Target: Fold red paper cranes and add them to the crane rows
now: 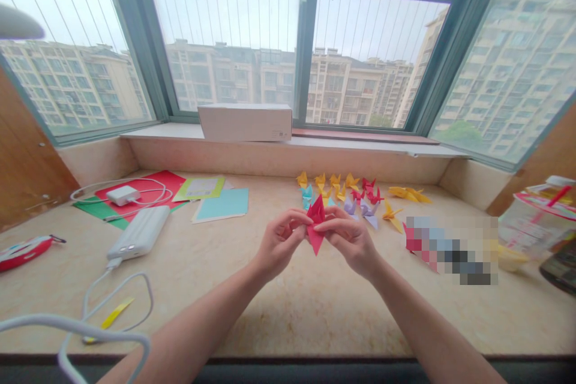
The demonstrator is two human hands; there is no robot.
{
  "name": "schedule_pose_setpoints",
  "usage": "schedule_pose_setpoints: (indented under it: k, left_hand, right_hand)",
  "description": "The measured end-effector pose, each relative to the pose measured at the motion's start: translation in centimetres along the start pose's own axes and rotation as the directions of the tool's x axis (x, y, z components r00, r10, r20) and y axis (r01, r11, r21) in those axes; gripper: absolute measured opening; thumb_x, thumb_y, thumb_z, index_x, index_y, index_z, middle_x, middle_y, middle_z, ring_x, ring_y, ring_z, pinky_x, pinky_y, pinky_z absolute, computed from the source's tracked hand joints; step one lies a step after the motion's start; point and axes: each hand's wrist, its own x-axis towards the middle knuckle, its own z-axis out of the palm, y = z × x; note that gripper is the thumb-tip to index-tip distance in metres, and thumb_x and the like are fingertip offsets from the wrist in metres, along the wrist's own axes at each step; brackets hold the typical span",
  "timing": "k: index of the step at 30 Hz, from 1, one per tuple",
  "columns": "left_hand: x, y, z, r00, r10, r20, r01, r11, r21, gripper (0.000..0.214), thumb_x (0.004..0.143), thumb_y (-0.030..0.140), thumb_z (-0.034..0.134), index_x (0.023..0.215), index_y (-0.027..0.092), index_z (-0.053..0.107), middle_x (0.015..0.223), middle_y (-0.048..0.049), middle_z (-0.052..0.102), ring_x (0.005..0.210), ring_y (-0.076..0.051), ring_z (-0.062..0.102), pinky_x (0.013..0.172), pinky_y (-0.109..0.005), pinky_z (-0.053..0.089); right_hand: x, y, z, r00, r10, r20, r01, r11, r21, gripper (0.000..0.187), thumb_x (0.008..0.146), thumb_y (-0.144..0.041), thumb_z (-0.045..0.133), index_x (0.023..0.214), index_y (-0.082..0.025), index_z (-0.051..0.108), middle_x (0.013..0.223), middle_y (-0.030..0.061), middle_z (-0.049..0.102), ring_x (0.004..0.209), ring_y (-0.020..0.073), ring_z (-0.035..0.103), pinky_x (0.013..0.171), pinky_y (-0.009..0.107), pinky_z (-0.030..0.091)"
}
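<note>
Between my two hands is a piece of red origami paper [317, 239], folded into a narrow diamond with pointed flaps at its top and one point hanging down. My left hand [284, 239] pinches its left edge. On the other side my right hand [351, 236] grips the right edge, its thumb lying across the middle of the folded paper. Just behind my hands stand several small folded paper cranes in yellow, red, blue and purple, among them a yellow crane [392, 216] and a purple crane [369, 211].
Left of my hands lie blue paper sheets [222, 204], a red sheet [153, 183], a white power bank [139, 233] with cables and a red-and-white object [27, 252]. At right are a blurred-out patch and a clear plastic cup [524, 222]. A white box [245, 123] sits on the window ledge.
</note>
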Motion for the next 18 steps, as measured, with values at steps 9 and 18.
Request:
schedule_pose_setpoints:
  k: [9,18]
  left_hand:
    - [0.3,-0.8,0.0,0.984,-0.131,-0.123,0.128,0.991,-0.031,0.03,0.078,0.031,0.078,0.099,0.017,0.062,0.088,-0.0043,0.072,0.077,-0.015,0.067,0.067,-0.024,0.053]
    - [0.4,-0.4,0.0,0.97,-0.214,-0.116,0.22,0.975,0.043,0.033,0.077,0.032,0.078,0.102,0.013,0.066,0.091,-0.0081,0.075,0.079,-0.017,0.07,0.074,-0.029,0.055]
  right_hand:
    - [0.0,1.5,0.3,0.992,-0.035,-0.119,0.021,0.992,-0.121,0.007,0.085,-0.026,0.069,0.093,-0.025,0.07,0.103,0.0057,0.061,0.1,0.0204,0.062,0.092,0.037,0.051]
    - [0.1,2.2,0.8,0.967,0.038,-0.251,-0.042,0.999,-0.011,0.03,0.081,-0.03,0.075,0.103,-0.026,0.055,0.09,0.0007,0.065,0.081,0.0154,0.064,0.076,0.03,0.054]
